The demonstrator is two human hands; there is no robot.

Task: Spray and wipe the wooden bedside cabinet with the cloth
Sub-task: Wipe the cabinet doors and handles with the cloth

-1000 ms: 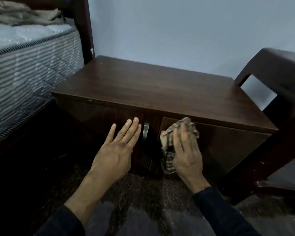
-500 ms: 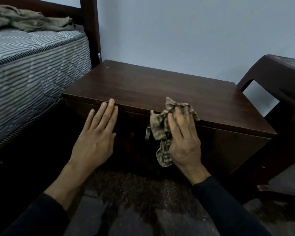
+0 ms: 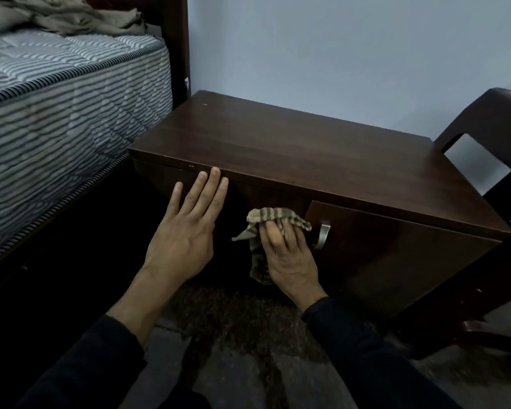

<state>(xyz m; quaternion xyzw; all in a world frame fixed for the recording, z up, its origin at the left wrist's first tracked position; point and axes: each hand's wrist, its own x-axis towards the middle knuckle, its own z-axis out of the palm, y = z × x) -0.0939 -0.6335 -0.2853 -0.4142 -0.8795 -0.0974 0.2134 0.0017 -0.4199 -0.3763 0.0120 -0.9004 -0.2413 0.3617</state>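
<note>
The wooden bedside cabinet (image 3: 307,160) stands against the wall, just beside the bed (image 3: 56,113), with a dark chair (image 3: 496,137) at its other side. The right hand (image 3: 289,255) presses the striped cloth (image 3: 266,222) against the cabinet's front, just beside the metal door handle (image 3: 322,236), its fingers (image 3: 275,234) curled over the bunched cloth. The left hand (image 3: 186,231) lies flat on the cabinet's front, fingers straight and slightly spread, tips touching the top's front edge.

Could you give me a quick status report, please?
Left hand flat on dark wooden cabinet front. Right hand presses striped cloth beside silver handle. Nothing obstructing.
</note>
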